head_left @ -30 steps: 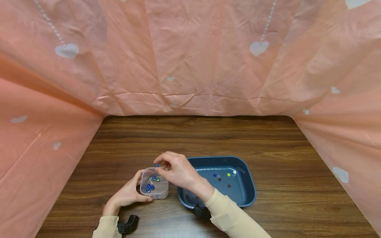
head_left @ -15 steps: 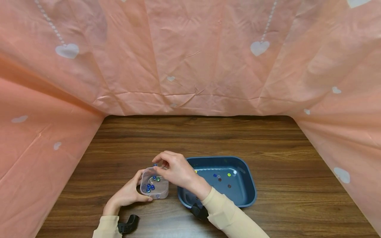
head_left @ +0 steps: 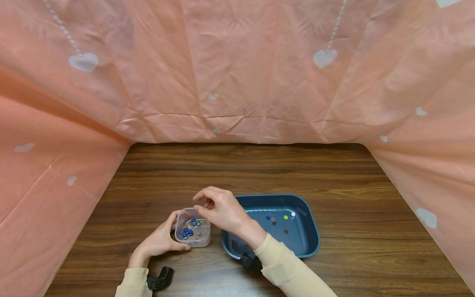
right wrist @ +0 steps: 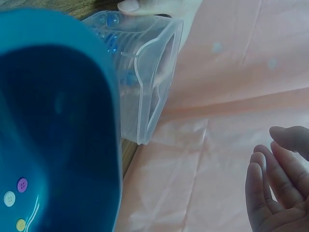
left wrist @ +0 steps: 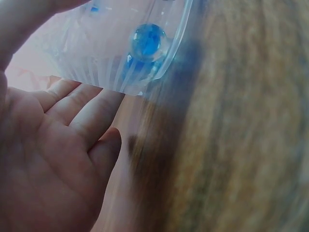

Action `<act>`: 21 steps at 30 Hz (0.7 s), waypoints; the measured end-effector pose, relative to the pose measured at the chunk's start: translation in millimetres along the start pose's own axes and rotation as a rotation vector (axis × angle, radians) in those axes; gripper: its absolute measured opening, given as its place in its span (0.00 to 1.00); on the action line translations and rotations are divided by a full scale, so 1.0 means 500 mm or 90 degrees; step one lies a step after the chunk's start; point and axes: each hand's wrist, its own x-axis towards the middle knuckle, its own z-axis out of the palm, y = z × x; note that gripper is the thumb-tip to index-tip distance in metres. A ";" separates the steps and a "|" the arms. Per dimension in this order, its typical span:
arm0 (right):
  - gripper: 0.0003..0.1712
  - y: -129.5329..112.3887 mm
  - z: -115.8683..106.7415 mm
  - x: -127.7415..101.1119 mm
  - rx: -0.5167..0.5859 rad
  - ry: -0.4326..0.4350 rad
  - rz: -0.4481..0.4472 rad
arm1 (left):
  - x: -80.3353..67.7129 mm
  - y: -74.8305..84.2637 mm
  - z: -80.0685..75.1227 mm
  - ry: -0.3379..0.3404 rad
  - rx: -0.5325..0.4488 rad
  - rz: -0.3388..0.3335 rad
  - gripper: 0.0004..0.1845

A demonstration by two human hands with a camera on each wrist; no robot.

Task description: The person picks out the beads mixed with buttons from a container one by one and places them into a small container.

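Observation:
My left hand (head_left: pixel 159 240) holds a small clear plastic box (head_left: pixel 203 238) at its left side, thumb on the near wall and fingers behind. Inside lie several blue marbles (head_left: pixel 188 232) and a greenish one. Seen from the left wrist, a blue-and-clear marble (left wrist: pixel 146 42) shows through the wall, with the left fingers (left wrist: pixel 99 113) against the box. Over the box's far right corner hovers my right hand (head_left: pixel 224 212), fingers loosely bent. In the right wrist view nothing sits between its fingertips (right wrist: pixel 260 151), and a gap separates them from the box.
Right of the box stands a blue tray (head_left: pixel 316 239), partly under the right forearm. Several buttons lie in it, including a yellow button (head_left: pixel 285 217) and a purple button (right wrist: pixel 22 184). A pink curtain (head_left: pixel 237 82) encloses the wooden table (head_left: pixel 237 169) at back and sides.
My right hand has let go of the blue marble it pinched, and another marble now shows among those in the box. The left hand keeps its hold.

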 end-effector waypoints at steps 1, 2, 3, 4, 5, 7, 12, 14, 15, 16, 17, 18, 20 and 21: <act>0.08 0.001 -0.001 -0.001 0.002 0.000 0.003 | 0.000 0.000 0.000 0.000 -0.002 0.001 0.51; 0.08 0.001 -0.002 -0.001 0.004 0.001 0.003 | 0.000 0.000 0.000 -0.001 -0.005 0.002 0.51; 0.08 0.002 -0.004 -0.002 0.007 0.003 0.003 | 0.000 -0.001 0.000 -0.003 -0.007 0.003 0.52; 0.09 0.003 -0.005 -0.003 0.010 0.003 0.004 | 0.000 -0.001 -0.001 -0.004 -0.008 0.004 0.52; 0.09 0.004 -0.006 -0.004 0.010 0.005 0.004 | 0.000 -0.001 -0.001 -0.004 -0.011 0.005 0.52; 0.09 0.005 -0.007 -0.005 0.007 0.007 0.005 | 0.000 -0.001 -0.001 -0.005 -0.015 0.005 0.52; 0.09 0.011 -0.008 -0.007 -0.001 0.016 -0.002 | 0.001 0.000 0.001 -0.004 -0.013 0.007 0.52; 0.09 0.012 -0.008 -0.008 -0.002 0.016 0.000 | 0.000 0.001 0.001 -0.003 -0.005 0.008 0.52; 0.09 0.012 -0.009 -0.009 -0.003 0.016 0.002 | 0.000 0.002 0.001 -0.002 -0.001 0.008 0.52; 0.09 0.012 -0.010 -0.009 -0.004 0.016 0.004 | 0.000 0.003 0.001 -0.002 0.002 0.007 0.52; 0.09 0.012 -0.011 -0.009 -0.004 0.015 0.007 | 0.000 0.003 0.001 0.000 0.006 0.006 0.52; 0.09 0.012 -0.012 -0.010 -0.005 0.014 0.009 | -0.001 0.003 0.001 0.000 0.008 0.006 0.52; 0.09 0.013 -0.013 -0.011 -0.006 0.015 0.013 | -0.001 0.004 0.001 0.001 0.009 0.006 0.52; 0.09 0.013 -0.014 -0.011 -0.007 0.015 0.015 | -0.001 0.004 0.002 0.001 0.009 0.007 0.52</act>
